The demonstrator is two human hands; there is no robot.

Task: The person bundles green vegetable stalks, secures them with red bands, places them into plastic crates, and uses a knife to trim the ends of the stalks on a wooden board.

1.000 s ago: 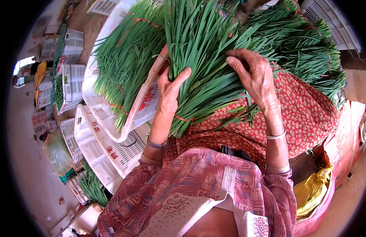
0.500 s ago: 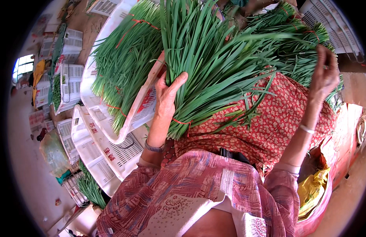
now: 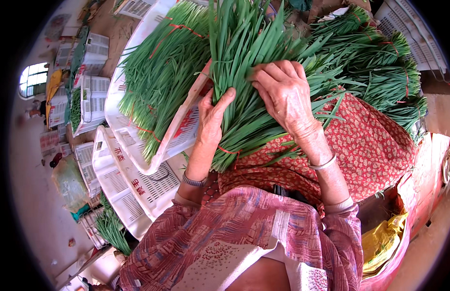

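Observation:
A loose bunch of long flat green garlic chives [image 3: 238, 51] lies slanted over my lap, a red tie near its lower end. My left hand [image 3: 213, 114] wraps round its left side, thumb on top of the leaves. Over the middle of the bunch, my right hand [image 3: 285, 92] has its fingers bent and closed in among the leaves; the fingertips are slightly blurred. Left of the bunch, a white plastic crate [image 3: 179, 127] holds more garlic chives [image 3: 162, 77] bound with red ties. Tied bundles of chives [image 3: 387, 80] are piled at the far right.
A red floral cloth [image 3: 365, 145] covers my lap. Another white crate [image 3: 132, 186] sits beneath the filled one. At the lower right is a pink sack with a yellow bag [image 3: 385, 237]. More white crates [image 3: 96, 92] stand along the left, and one crate [image 3: 411, 36] stands at the far right.
My right hand has come left from above the piled bundles at the right onto the leaves of the held bunch. My left hand keeps its hold. The whole view has shifted slightly.

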